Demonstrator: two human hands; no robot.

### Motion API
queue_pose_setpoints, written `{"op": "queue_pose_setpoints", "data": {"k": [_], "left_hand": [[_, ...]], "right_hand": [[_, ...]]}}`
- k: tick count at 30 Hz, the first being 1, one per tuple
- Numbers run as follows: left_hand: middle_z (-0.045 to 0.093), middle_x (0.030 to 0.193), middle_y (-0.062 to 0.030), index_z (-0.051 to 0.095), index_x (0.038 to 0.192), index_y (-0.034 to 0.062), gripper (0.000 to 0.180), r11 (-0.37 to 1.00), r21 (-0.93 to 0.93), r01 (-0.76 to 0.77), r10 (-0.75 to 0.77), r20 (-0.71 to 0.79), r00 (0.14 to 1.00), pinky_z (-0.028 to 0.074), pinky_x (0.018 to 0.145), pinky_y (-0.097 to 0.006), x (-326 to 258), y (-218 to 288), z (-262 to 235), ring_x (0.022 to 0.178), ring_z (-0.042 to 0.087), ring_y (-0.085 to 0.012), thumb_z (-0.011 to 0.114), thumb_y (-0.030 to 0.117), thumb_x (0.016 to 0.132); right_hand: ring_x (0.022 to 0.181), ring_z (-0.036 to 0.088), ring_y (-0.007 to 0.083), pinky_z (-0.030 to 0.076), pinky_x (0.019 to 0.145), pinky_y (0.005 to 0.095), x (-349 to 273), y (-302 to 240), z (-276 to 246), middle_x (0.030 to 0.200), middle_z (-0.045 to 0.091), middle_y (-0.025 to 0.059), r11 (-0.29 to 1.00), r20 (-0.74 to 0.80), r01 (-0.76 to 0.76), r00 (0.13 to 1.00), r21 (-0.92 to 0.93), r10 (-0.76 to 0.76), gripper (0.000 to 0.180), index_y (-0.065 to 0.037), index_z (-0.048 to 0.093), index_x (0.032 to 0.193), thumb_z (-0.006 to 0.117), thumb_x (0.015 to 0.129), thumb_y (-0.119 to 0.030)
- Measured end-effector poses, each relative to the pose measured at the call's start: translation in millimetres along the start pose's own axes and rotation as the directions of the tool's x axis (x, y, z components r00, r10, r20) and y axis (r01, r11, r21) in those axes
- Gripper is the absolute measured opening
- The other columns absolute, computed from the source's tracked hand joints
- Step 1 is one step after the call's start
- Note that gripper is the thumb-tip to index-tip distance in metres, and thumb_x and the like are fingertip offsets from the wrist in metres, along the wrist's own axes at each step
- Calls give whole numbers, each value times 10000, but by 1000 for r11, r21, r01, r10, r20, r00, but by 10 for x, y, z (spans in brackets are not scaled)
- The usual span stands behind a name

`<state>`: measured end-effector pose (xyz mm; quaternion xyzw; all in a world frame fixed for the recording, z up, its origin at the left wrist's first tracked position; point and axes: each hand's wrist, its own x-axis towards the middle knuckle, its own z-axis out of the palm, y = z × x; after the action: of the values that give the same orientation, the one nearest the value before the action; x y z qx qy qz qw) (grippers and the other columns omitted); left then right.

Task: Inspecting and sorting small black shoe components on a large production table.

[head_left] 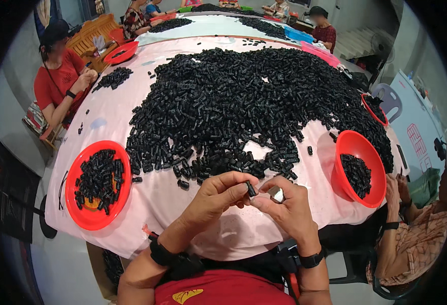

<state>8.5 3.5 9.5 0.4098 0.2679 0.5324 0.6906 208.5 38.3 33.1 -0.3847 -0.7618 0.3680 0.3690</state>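
My left hand [217,197] pinches a small black cylindrical piece [251,189] between thumb and fingers, above the near edge of the table. Close beside it, my right hand [290,207] is closed round a small silvery piece [276,194], whose kind I cannot make out. The right thumb and fingertips come up to the lower end of the black piece. Just beyond my hands spreads a large heap of similar black pieces [223,107], with a few loose ones at its near edge.
A red plate [72,203] of black pieces lies at the left, and a tilted red bowl [377,168] holds more at the right. The table cloth [152,203] is pale pink. Co-workers sit at the left [61,76], at the right [411,239] and along the far tables.
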Motion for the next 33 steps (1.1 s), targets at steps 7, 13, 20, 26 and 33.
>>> {"op": "queue_pose_setpoints", "data": {"k": [7, 13, 20, 26, 33], "left_hand": [[658, 1125, -55, 593, 1254, 4, 328, 1000, 25, 15, -15, 31, 999, 508, 870, -262, -33, -26, -25, 995, 622, -100, 583, 183, 978], [660, 1141, -55, 569, 1288, -11, 365, 999, 34, 15, -17, 61, 998, 500, 864, -235, -23, -43, -2, 988, 623, -80, 576, 189, 983], [655, 1146, -49, 573, 1285, -7, 374, 999, -14, 32, -32, 61, 998, 495, 846, -222, -16, -58, -6, 971, 612, -62, 587, 206, 978], [653, 1140, -33, 589, 1266, -3, 356, 1000, -20, 22, -21, 48, 999, 484, 824, -205, 5, -65, 11, 947, 602, -51, 592, 201, 974], [659, 1109, -38, 593, 1245, -2, 327, 999, 28, 21, -21, 27, 999, 494, 848, -236, 31, -51, -9, 950, 614, -75, 591, 180, 973]], "right_hand": [[514, 607, 203, 455, 477, 316, 36, 22, 99, 635, 621, 76, 973, 34, 119, 993, -198, -115, 469, -60, 671, 883, 804, 718, -479], [508, 597, 229, 442, 463, 343, 28, 34, 96, 610, 592, 72, 951, 28, 142, 990, -274, -139, 494, -63, 655, 865, 795, 704, -508], [541, 622, 240, 463, 481, 343, 41, 35, 114, 626, 607, 73, 927, 27, 189, 981, -325, -190, 487, -62, 658, 884, 779, 715, -502], [574, 646, 245, 480, 494, 342, 44, 52, 116, 656, 638, 73, 920, 24, 201, 979, -337, -205, 480, -58, 671, 914, 770, 728, -489], [574, 646, 246, 479, 490, 337, 46, 20, 114, 650, 638, 73, 911, 53, 195, 981, -363, -188, 434, -56, 664, 887, 771, 749, -454]]}}
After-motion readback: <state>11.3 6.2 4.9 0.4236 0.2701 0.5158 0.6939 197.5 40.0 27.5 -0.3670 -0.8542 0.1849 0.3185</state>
